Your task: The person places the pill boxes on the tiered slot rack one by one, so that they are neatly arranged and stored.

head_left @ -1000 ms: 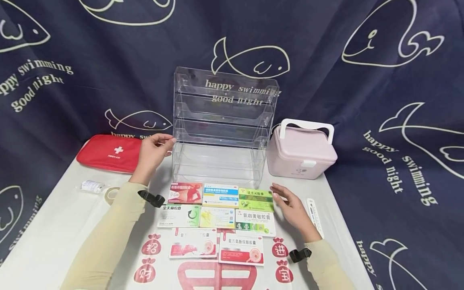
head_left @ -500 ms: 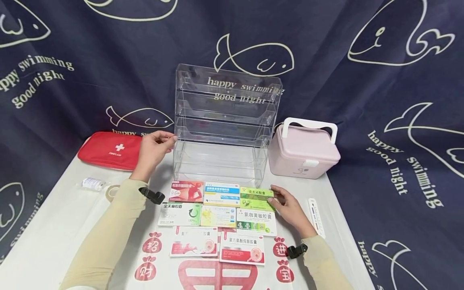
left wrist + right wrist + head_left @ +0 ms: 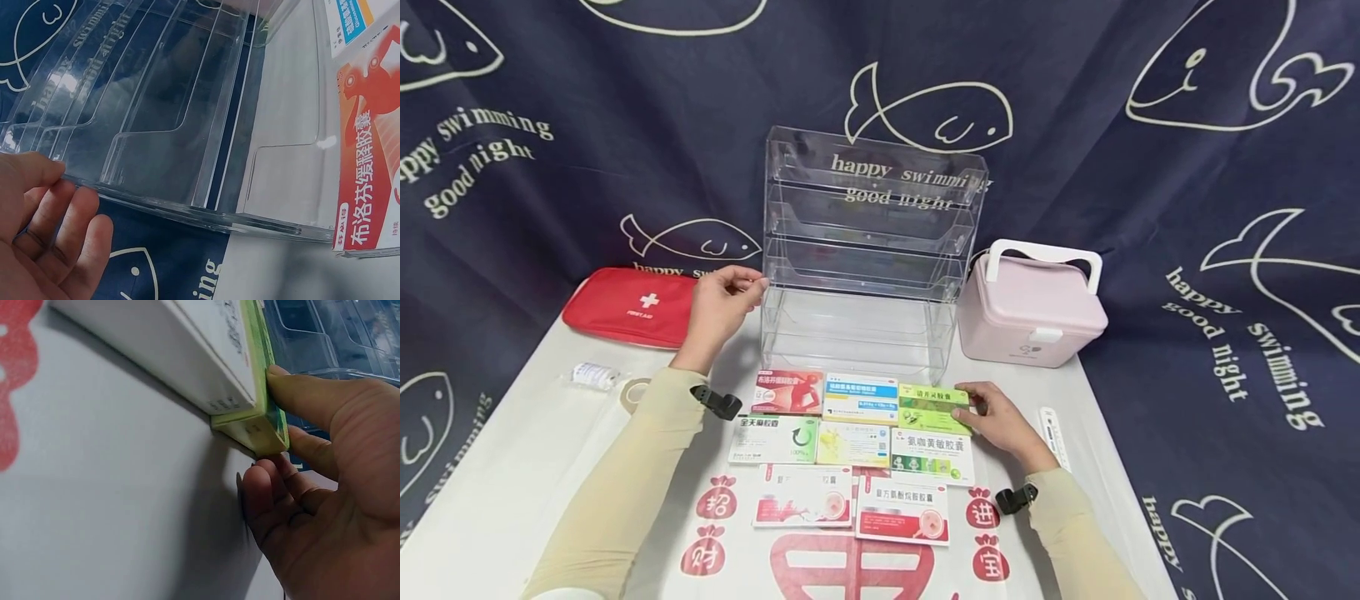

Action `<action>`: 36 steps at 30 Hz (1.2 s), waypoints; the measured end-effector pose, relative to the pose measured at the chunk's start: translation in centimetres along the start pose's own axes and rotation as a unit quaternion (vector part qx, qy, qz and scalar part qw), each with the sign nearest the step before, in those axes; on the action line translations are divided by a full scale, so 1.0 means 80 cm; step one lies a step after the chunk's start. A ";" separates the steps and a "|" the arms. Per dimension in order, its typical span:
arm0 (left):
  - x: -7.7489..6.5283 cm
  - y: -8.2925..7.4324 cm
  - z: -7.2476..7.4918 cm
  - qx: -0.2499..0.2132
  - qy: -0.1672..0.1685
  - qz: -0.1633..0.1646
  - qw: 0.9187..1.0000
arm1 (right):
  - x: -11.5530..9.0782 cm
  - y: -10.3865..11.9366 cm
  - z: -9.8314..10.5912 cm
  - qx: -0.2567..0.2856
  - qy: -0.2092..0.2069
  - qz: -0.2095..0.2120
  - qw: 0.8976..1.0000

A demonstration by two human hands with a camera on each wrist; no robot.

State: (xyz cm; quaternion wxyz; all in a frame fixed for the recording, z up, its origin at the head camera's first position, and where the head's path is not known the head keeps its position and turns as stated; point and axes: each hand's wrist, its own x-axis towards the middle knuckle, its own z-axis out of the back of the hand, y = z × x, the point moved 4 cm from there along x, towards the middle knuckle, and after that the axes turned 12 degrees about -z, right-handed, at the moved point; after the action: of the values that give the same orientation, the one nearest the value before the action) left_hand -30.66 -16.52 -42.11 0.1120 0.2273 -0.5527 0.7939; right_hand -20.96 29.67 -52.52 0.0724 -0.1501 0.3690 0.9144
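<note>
A clear plastic tiered rack [image 3: 859, 286] stands upright behind several flat medicine boxes. My left hand [image 3: 718, 308] pinches the rack's left side edge between thumb and index finger, other fingers curled below, as the left wrist view shows. At the right end of the back row lies a green medicine box [image 3: 931, 407]. My right hand [image 3: 1002, 423] grips its right end, the thumb on top and fingers at the end and far side. In the right wrist view the green box [image 3: 253, 432] sits against a white medicine box [image 3: 169, 350].
A red first-aid pouch [image 3: 636, 308], a small white bottle [image 3: 593, 376] and a tape roll [image 3: 635, 395] lie left. Right of the rack stands a pink lidded case [image 3: 1033, 312]. A white thermometer-like strip [image 3: 1051, 433] lies beyond my right hand. Behind hangs a dark fish-print curtain [image 3: 1075, 167].
My right hand has moved left from beside the green medicine box and brought its thumb over the top. The left hand stays at the rack's edge. The head view has shifted slightly.
</note>
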 end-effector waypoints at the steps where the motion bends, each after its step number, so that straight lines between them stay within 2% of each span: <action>1: 0.000 -0.001 0.000 0.003 -0.001 -0.004 1.000 | -0.001 0.001 0.001 0.002 0.000 0.001 1.000; 4: 0.000 -0.003 0.001 0.007 -0.002 -0.010 1.000 | -0.004 0.002 0.004 0.022 -0.004 0.004 1.000; 7: -0.001 -0.004 0.001 0.006 0.000 -0.012 1.000 | -0.007 0.001 0.006 0.063 0.005 0.015 0.998; 11: -0.002 -0.003 0.001 0.008 0.000 -0.010 1.000 | -0.011 -0.004 0.006 0.129 0.012 0.032 0.991; 13: -0.002 -0.003 0.000 0.007 0.001 -0.010 1.000 | -0.013 -0.006 0.007 0.149 -0.003 0.038 0.988; 19: -0.003 -0.004 -0.001 0.001 -0.002 -0.013 1.000 | -0.015 -0.011 0.009 0.167 -0.051 0.054 0.983; 24: -0.002 -0.004 -0.002 -0.008 -0.001 -0.014 1.000 | -0.015 -0.008 0.013 0.178 -0.053 0.068 0.980; 30: -0.002 -0.004 -0.001 0.001 0.001 -0.006 1.000 | -0.010 0.023 0.032 0.174 -0.042 0.107 0.978; 36: -0.003 -0.003 -0.001 0.003 0.004 -0.004 1.000 | -0.003 0.083 0.065 0.132 -0.046 0.139 0.980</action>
State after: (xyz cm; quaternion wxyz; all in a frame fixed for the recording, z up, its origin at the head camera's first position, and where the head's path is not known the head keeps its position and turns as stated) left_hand -30.41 -16.35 -42.05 0.1169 0.2267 -0.5486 0.7962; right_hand -23.51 28.57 -44.57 -0.0193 -0.0442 0.5000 0.8647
